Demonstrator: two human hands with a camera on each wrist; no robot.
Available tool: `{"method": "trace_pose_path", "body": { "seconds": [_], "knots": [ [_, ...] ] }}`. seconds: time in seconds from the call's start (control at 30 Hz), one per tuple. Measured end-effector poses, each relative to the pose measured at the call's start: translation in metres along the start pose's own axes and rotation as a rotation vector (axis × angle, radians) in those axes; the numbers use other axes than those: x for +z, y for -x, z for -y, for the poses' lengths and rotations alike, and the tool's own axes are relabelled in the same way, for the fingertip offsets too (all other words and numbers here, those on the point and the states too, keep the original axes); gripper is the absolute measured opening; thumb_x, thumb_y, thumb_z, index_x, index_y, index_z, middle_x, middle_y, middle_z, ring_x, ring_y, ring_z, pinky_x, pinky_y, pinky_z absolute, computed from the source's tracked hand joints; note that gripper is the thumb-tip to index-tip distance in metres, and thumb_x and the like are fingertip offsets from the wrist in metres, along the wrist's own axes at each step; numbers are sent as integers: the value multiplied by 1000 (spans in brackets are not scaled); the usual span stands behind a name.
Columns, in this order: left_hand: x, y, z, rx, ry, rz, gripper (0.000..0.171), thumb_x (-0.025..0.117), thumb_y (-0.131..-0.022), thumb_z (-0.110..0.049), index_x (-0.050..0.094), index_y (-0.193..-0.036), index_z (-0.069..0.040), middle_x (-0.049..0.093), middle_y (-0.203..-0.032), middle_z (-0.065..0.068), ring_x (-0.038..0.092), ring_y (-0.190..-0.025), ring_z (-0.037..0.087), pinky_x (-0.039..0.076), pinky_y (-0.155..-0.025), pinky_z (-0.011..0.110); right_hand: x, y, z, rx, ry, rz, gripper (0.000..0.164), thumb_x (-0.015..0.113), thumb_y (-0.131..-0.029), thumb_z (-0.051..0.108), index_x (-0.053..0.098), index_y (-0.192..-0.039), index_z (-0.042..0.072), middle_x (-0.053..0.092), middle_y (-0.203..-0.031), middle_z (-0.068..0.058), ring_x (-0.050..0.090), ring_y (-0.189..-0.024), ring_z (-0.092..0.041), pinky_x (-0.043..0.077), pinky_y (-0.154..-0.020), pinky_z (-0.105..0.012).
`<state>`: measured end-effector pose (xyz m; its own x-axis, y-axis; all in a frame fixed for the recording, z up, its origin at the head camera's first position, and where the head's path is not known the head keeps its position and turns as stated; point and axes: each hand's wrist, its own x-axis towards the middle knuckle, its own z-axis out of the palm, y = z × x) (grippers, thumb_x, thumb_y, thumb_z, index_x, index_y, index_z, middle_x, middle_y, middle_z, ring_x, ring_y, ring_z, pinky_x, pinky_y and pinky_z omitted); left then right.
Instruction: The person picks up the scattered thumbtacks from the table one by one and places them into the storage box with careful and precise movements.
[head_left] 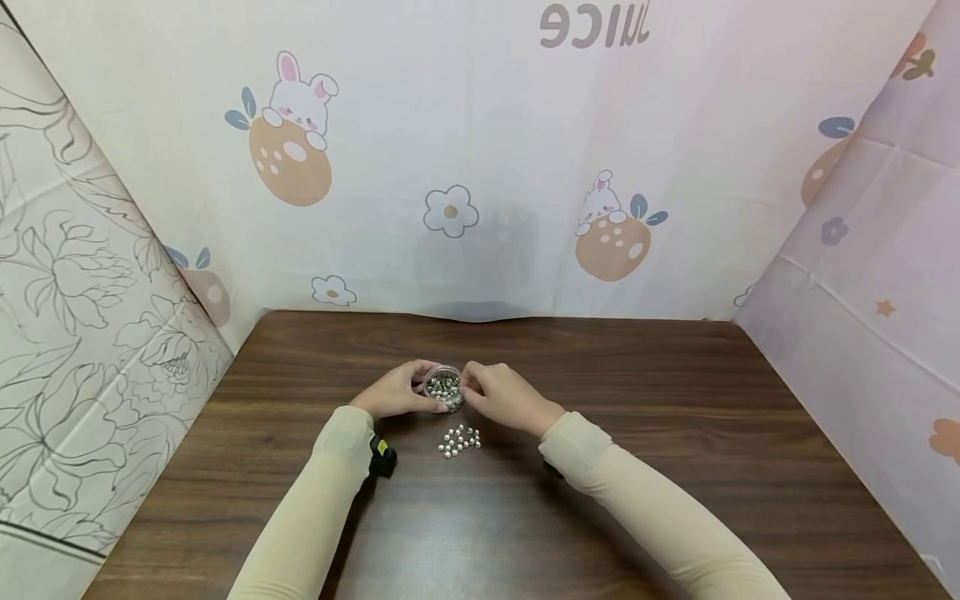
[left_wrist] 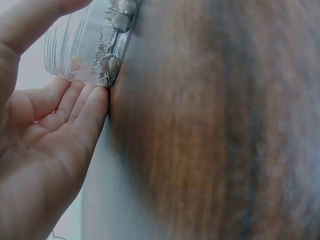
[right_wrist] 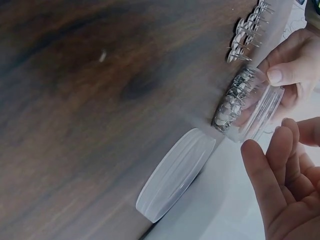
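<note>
My left hand (head_left: 400, 390) holds a clear round jar (right_wrist: 259, 112) from its left side, thumb on the near side and fingers on the far side. Silvery thumbtacks (head_left: 442, 385) cover the jar's bottom, and its mouth is uncovered. Just at the jar's right rim is my right hand (head_left: 504, 396), fingers bent and the thumb and fingertips brought together. Whether a tack is between those fingertips I cannot tell. On the near side of the jar lies a loose group of thumbtacks (head_left: 459, 442), several with points up in the right wrist view.
A whitish translucent lid (right_wrist: 176, 175) lies on the dark wooden table (head_left: 675, 375) beside the jar, hidden under my right hand in the head view. Behind the table hangs a patterned curtain (head_left: 510, 150). Black wrist devices (head_left: 382, 458) sit under my cuffs.
</note>
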<state>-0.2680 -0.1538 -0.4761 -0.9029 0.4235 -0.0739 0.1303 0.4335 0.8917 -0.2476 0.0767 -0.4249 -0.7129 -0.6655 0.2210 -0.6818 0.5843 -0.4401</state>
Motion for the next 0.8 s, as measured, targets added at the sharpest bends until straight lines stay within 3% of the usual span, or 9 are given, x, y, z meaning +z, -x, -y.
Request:
{"method": "trace_pose_path", "body": {
  "seconds": [0.37,0.8],
  "knots": [
    [0,1,-1,-9,-16,0,72,83,-68,-31,48,-129,-16,56,-120,2,53,-107,11,46,-99,38,6,-12,-3,37,4,15,5,54,-92,16,58,-90,15,57,-64,7,44,-48,-3,43,-46,-21],
    [0,1,-1,-7,-11,-1,72,83,-67,-32,48,-128,-16,56,-121,2,52,-108,11,46,-98,39,8,-11,-3,89,16,26,7,55,-91,17,62,-94,14,63,-74,8,51,-56,-2,48,-52,-21]
  ]
}}
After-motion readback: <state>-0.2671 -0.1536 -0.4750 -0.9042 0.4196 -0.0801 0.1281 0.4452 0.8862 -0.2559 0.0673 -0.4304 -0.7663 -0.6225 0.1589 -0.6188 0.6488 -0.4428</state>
